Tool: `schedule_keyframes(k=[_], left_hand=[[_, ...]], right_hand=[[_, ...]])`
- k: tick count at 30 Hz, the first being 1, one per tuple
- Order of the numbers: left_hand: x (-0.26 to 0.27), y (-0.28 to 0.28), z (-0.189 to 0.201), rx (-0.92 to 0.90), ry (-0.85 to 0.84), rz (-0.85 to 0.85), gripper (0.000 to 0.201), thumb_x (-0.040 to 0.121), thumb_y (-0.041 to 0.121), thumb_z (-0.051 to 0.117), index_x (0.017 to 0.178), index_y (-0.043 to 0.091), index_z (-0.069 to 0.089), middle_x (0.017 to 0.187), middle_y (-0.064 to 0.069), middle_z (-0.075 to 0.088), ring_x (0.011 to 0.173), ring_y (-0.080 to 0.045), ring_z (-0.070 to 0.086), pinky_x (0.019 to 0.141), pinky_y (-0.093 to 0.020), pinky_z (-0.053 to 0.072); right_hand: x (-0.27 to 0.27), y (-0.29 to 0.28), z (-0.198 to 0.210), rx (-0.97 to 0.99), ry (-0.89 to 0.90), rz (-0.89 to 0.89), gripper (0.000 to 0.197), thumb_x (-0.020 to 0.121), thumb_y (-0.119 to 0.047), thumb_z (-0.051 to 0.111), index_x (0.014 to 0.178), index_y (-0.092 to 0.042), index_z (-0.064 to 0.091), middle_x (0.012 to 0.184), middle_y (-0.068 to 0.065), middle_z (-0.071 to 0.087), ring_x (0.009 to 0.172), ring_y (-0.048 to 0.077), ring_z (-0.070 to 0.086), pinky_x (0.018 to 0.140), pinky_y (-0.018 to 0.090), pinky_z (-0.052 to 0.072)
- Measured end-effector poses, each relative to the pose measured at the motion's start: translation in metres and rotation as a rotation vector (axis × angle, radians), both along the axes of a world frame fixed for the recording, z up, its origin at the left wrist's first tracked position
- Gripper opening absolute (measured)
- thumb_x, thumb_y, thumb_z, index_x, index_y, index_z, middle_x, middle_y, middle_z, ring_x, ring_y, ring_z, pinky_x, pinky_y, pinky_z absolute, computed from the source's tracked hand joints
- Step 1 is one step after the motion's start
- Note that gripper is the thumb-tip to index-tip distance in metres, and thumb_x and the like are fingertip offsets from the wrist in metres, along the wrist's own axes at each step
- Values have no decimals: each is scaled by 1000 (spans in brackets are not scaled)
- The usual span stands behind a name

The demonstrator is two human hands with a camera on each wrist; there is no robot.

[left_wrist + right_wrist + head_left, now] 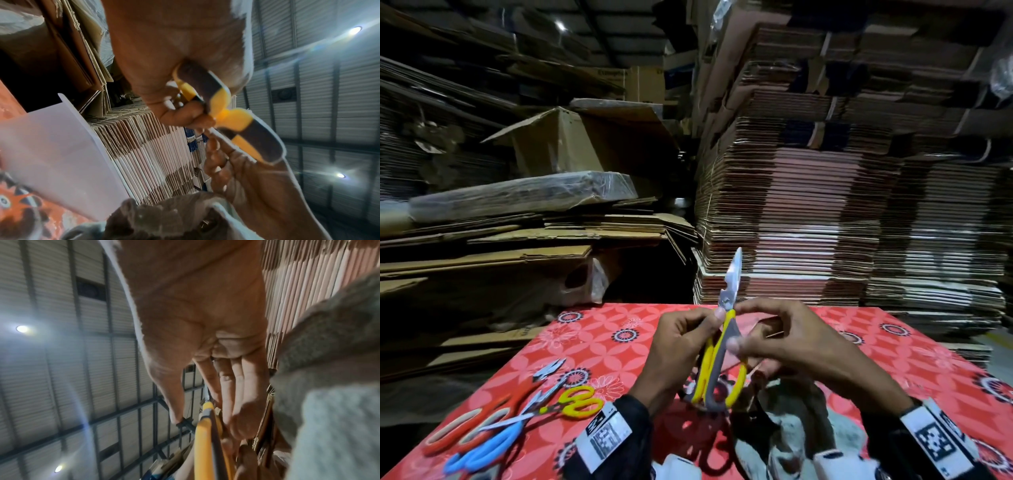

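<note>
A pair of yellow-and-grey scissors [727,325] stands upright above the table, its steel blades closed and pointing up. My left hand [678,342] grips one handle, with the thumb up near the pivot. My right hand [801,342] pinches the other handle, thumb against the grey part and index finger arched to the pivot. The left wrist view shows the scissors [232,116] held between my left hand [174,48] and my right hand [257,186]. From the right wrist, the scissors [202,434] lie along the fingers of my right hand [195,321]. A grey cloth [791,435] lies below my right hand.
The table [602,335] has a red patterned cover. At its left lie orange scissors [465,425], blue scissors [486,445], small yellow scissors [578,402] and metal snips [548,370]. Tall stacks of flattened cardboard [825,205] stand close behind the table.
</note>
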State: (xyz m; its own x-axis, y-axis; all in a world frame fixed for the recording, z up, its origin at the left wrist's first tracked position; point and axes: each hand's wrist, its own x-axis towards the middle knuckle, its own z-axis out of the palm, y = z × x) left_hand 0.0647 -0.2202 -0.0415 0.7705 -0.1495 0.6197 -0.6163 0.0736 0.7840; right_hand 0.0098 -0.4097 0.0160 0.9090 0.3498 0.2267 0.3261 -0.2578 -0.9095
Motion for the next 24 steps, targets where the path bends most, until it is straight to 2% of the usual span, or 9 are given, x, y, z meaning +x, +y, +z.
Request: schedule_keyframes(k=[3,5,7,9,11,14,16,20,24], left_hand=[[0,-3,1,-9,62,-23,69,88,60,64,65,-4,51,59,-9,39,51,-14,33,47,-25,25],[-3,-3,3,39,104,-64,61,91,61,56,64,6,53,58,-4,44,51,-12,40,50,-24,32],[-4,-3,1,129,163,-111,59,93,64,46,80,10,66,69,2,63,62,-9,59,63,-24,48],[-1,-2,-3,207,240,-110,70,91,73,42,108,13,74,103,-3,76,91,-11,70,83,-32,56],[0,-2,-2,134,333,-167,69,91,69,48,120,10,71,120,-18,72,102,-22,70,80,-34,60],[2,-2,3,-157,469,-214,53,97,38,57,121,-9,64,117,-31,66,103,-35,65,73,-34,59],[4,-1,5,-217,468,-199,35,105,23,51,121,-4,67,116,-30,67,102,-36,66,74,-36,60],[6,0,8,-270,397,-216,40,87,28,60,111,-3,72,101,-27,70,92,-37,66,74,-37,60],[4,2,6,-235,291,-271,39,94,27,60,115,-4,70,103,-21,75,91,-32,72,78,-35,61]], right_hand=[[-6,12,-6,-34,-68,-20,50,77,-11,92,120,-23,70,67,6,69,57,15,65,58,29,53],[-1,19,-12,-69,-174,-142,41,80,-9,87,116,-24,74,64,3,72,55,12,65,57,32,53],[2,25,-17,-129,-318,-295,32,80,-17,84,110,-27,78,63,2,72,54,10,65,60,34,55],[-1,30,-19,-161,-467,-359,16,81,-21,81,96,-27,81,63,0,71,53,11,66,59,34,56],[-1,34,-20,-187,-514,-341,8,82,-21,83,88,-24,81,68,-3,74,63,11,72,65,37,59],[0,36,-16,-148,-358,-190,12,82,-16,87,93,-19,82,81,0,79,81,11,77,80,42,63],[-2,31,-10,-144,-306,-94,9,90,-16,81,98,-12,82,84,7,79,84,10,75,76,41,62],[-4,16,-3,-160,-432,-214,6,91,-22,78,89,-23,84,74,-5,77,67,5,71,62,24,53],[0,2,-6,-343,-478,-428,21,80,-37,85,100,-35,78,88,-18,75,82,-7,68,67,15,54]])
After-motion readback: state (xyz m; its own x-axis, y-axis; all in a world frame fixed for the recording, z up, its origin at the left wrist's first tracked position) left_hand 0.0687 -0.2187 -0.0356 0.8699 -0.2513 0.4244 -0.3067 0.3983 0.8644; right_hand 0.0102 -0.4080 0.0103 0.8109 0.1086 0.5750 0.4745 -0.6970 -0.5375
